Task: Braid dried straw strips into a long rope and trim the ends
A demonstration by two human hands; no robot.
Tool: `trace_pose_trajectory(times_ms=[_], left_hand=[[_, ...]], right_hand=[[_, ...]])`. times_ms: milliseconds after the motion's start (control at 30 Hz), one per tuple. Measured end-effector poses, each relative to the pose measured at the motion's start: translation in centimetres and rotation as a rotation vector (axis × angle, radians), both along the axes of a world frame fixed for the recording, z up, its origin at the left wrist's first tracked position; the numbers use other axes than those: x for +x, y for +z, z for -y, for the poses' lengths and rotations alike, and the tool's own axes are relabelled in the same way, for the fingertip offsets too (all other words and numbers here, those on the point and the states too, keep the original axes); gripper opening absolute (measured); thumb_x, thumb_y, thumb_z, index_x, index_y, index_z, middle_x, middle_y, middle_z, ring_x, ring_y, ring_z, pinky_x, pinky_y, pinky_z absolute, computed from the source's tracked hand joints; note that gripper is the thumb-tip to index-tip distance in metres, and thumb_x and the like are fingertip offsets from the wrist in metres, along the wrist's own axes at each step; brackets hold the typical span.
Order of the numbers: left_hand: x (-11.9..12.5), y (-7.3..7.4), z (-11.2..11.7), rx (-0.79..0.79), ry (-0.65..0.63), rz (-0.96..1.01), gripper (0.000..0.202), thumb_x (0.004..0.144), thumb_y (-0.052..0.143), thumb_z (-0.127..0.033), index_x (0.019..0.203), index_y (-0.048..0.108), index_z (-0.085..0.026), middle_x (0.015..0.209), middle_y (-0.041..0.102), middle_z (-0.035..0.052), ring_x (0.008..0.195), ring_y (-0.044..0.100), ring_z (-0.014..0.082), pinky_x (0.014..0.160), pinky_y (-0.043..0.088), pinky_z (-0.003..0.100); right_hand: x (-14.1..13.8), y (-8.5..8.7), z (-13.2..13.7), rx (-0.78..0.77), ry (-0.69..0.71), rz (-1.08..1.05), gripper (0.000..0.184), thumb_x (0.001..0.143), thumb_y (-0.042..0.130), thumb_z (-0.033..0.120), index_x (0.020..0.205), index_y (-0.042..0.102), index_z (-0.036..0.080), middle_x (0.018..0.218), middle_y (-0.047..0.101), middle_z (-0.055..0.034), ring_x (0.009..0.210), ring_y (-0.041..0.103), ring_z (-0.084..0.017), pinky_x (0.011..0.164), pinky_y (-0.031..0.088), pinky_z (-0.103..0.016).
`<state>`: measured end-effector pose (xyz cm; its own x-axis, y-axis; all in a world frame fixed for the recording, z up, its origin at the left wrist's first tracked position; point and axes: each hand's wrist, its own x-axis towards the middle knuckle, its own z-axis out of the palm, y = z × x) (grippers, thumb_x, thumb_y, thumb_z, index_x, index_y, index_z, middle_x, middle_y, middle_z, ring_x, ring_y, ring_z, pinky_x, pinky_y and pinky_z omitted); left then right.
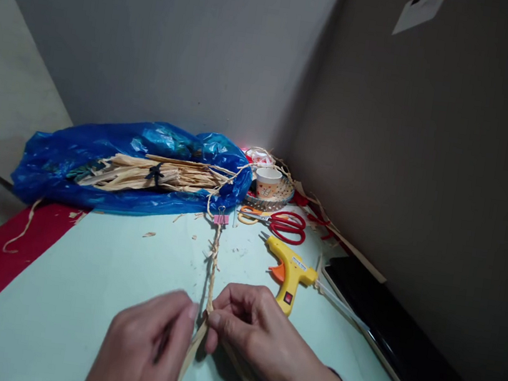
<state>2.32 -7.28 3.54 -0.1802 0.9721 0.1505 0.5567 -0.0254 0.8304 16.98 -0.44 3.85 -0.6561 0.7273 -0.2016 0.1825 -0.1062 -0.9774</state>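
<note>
A thin braid of pale dried plant strips (213, 273) runs down the middle of the table, its far end held by a pink binder clip (220, 218). My right hand (253, 332) pinches the near end of this braid between thumb and forefinger. Loose strips (191, 355) fan out below that pinch, toward me on both sides. Just left of the braid is my left hand (145, 342), slightly blurred, with its fingers curled closed. Whatever it may hold is hidden behind the fingers.
A blue plastic bag (69, 158) with a tied bundle of dried strips (184, 177) lies at the back. Right of it are a paper cup (267, 183) on a woven tray (286, 196), red-handled scissors (287, 227), a yellow glue gun (292, 271) and a black flat object (395, 330).
</note>
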Motion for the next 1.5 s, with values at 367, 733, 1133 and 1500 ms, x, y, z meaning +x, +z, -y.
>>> trace_pose_trajectory(times_ms=[367,733,1133,1500], left_hand=[[-1.0,-1.5,-2.1,-0.583,-0.287,0.763,0.034,0.08,0.059,-0.052,0.076,0.048,-0.021,0.057,0.049,-0.0067,0.034,0.016,0.001,0.032,0.01,0.017],[-0.6,-2.1,-2.0,-0.529,-0.175,0.593,0.035,0.078,0.06,-0.049,0.065,0.053,-0.016,0.048,0.055,-0.0029,0.028,0.024,0.0012,0.032,0.009,0.019],[-0.4,-1.9,-1.8,-0.447,-0.15,0.705,0.041,0.065,0.073,-0.05,0.059,0.05,-0.016,0.049,0.04,-0.0072,0.046,0.032,0.0058,0.044,0.019,0.019],[-0.4,-1.4,-1.1,-0.377,-0.205,0.8,0.029,0.074,0.071,-0.042,0.082,0.056,-0.018,0.06,0.061,-0.0012,0.051,0.047,0.0083,0.048,0.033,0.018]], right_hand=[[0.6,-0.1,0.5,0.191,0.074,0.115,0.019,0.089,0.048,0.029,0.08,0.059,0.016,0.072,0.068,-0.0045,0.069,0.06,-0.016,0.062,0.04,-0.024],[0.7,-0.3,2.1,0.728,0.062,0.568,0.027,0.092,0.04,0.037,0.074,0.054,0.022,0.064,0.053,-0.003,0.05,0.044,-0.012,0.044,0.025,-0.023],[0.3,-1.6,1.3,1.522,0.375,0.138,0.036,0.094,0.032,0.01,0.068,0.057,0.015,0.055,0.056,-0.0017,0.047,0.047,-0.013,0.043,0.026,-0.029],[0.9,0.2,0.2,0.392,0.11,0.182,0.016,0.094,0.046,0.028,0.089,0.058,0.018,0.074,0.065,0.0003,0.071,0.057,-0.013,0.067,0.039,-0.024]])
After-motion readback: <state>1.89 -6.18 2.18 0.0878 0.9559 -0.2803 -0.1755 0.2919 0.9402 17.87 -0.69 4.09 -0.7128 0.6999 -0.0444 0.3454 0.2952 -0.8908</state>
